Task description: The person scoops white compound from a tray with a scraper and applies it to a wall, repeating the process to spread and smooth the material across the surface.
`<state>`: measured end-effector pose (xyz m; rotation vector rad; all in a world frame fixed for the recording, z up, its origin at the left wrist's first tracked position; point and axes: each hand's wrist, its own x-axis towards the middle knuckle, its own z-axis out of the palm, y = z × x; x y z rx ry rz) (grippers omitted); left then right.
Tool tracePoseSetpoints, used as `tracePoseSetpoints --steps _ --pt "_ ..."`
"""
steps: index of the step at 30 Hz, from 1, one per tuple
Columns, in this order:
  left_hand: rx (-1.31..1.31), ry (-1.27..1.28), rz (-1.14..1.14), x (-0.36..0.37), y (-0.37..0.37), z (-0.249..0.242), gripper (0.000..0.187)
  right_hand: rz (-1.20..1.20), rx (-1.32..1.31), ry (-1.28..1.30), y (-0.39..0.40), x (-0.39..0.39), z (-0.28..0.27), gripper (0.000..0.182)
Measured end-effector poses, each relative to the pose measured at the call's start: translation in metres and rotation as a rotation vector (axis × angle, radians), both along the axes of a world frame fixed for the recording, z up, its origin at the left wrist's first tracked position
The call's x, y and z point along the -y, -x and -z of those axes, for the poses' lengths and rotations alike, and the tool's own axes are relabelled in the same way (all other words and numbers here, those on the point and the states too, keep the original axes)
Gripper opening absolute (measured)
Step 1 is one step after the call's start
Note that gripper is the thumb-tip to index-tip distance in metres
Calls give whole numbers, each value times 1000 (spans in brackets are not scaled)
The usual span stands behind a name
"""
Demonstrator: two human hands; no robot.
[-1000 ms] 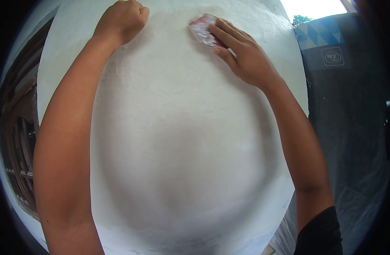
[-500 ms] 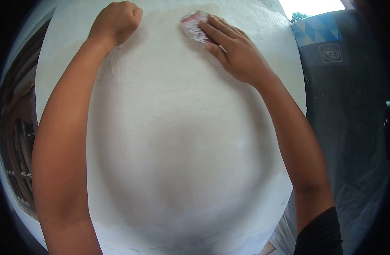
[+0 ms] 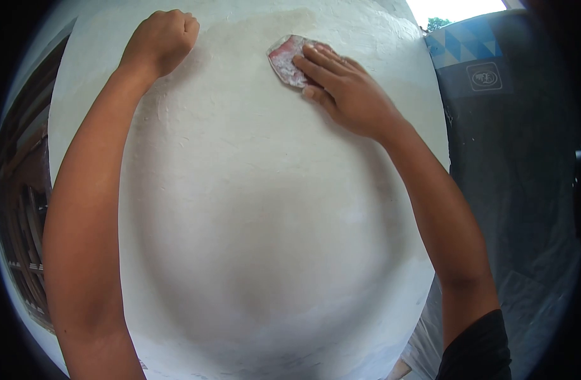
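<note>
A pale, off-white wall (image 3: 265,164) with faint ridges and patches fills the middle of the view. High on its right half, my right hand (image 3: 351,88) lies with its fingers stretched over a piece of sandpaper (image 3: 289,62) and presses it to the surface. The sandpaper is reddish and smeared with white dust; its right part is hidden beneath the fingers. At upper left my left hand (image 3: 160,43) is closed in a fist against the wall, with nothing seen sticking out of it.
Along the right side hangs a dark sheet (image 3: 506,164) with a blue-and-white diamond band (image 3: 465,44) on top. Clear plastic (image 3: 423,339) shows at the lower right. A dark slatted wooden frame (image 3: 27,221) borders the wall on the left.
My right hand and the sandpaper have slid a little down the wall. My left fist appears slightly lower and further left, as the whole view has shifted a little left.
</note>
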<state>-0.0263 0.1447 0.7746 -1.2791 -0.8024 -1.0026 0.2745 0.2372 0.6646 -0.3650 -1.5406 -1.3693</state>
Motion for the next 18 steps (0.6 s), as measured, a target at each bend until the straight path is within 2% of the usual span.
tracePoseSetpoints --steps 4,6,11,14,16,18 --pt "-24 47 -42 10 -2 4 43 37 31 75 -20 -12 27 49" --pt "-17 35 -53 9 0 3 43 51 -46 93 -30 -11 32 50" --pt "-91 -35 -120 4 3 -4 42 -9 -45 57 -15 -6 12 49" --pt "-50 -1 -86 9 -4 1 41 81 -14 88 -16 -11 21 49" --pt "147 119 -308 18 -14 4 31 92 -34 87 -28 -8 26 49" --pt "156 114 -315 18 -14 3 30 54 -55 63 -25 -6 21 48"
